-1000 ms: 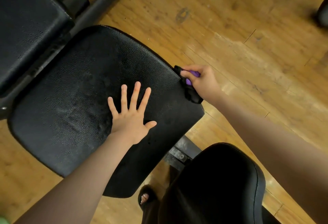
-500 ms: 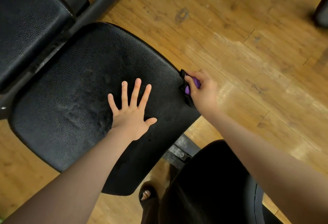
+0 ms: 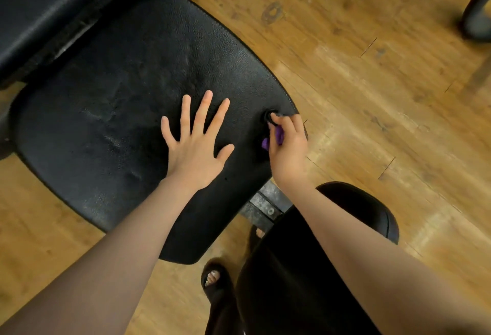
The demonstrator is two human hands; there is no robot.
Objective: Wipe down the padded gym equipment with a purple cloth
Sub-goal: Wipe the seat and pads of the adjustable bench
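Under the head camera, the only view, the right hand [image 3: 288, 148] is bunching a small purple cloth [image 3: 276, 135] in a curled grip, its fingers folded round the fabric and pressing it onto the near right edge of the wide black textured padded seat [image 3: 119, 95]. Just to the left of that grip, the left hand [image 3: 195, 146] is lying flat on the same pad, fingers spread and straight, holding nothing and seemingly bracing the cushion.

To wipe well from here, I would judge that the cloth wants opening out a little, since only a small wad is meeting the vinyl; long overlapping strokes running from the grip's side leftward across the pad should cover more, with the flat hand lifting out of the way so no patch under the palm gets skipped. The stitched rim beside the grip probably needs a pass too.

Counted: one cloth, two hands, three black pads showing — the large seat, a second dark padded block [image 3: 47, 8] far up and left of the grip, and a smaller rounded pad [image 3: 372, 210] below it. All are standing over a worn wooden plank floor [image 3: 385, 82].
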